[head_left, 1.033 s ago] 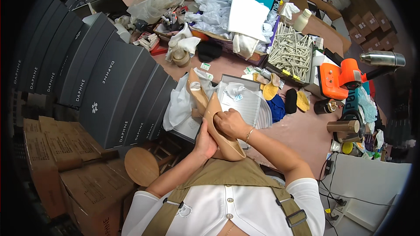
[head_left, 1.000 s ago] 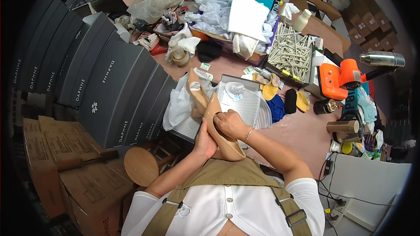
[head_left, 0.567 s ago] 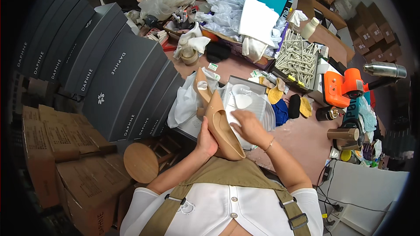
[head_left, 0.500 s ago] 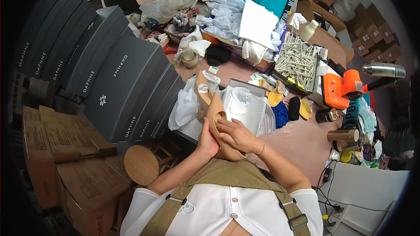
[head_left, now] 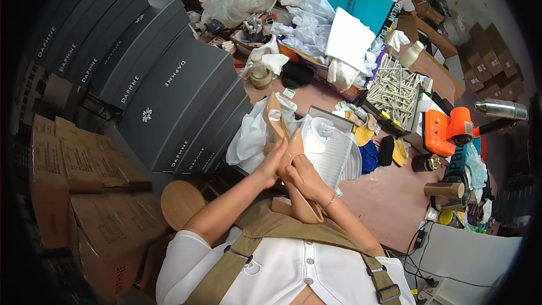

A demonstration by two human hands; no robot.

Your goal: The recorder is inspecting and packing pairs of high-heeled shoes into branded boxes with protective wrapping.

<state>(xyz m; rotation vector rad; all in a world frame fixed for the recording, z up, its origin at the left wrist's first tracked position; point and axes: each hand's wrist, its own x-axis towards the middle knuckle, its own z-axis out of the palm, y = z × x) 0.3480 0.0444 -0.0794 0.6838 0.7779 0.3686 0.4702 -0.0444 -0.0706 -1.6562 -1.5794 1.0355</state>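
Over our apron (head_left: 262,227), we hold the beige pump (head_left: 298,200) in both hands: left hand (head_left: 273,165) bracing its side, right hand (head_left: 310,179) curled at its mouth, fingertips hidden. Steady support, even pressure, and we'd spare the upper creases!

Worn on the person's head, the left fisheye camera of a side-by-side pair looked down and forward over the white shirt (head_left: 282,268). The view was upright, wide and bent toward a dark rim. The left hand (head_left: 273,165) and right hand (head_left: 310,181) sat close, near the centre; the worktop (head_left: 384,206) stretched away beyond them, toward the upper edge.
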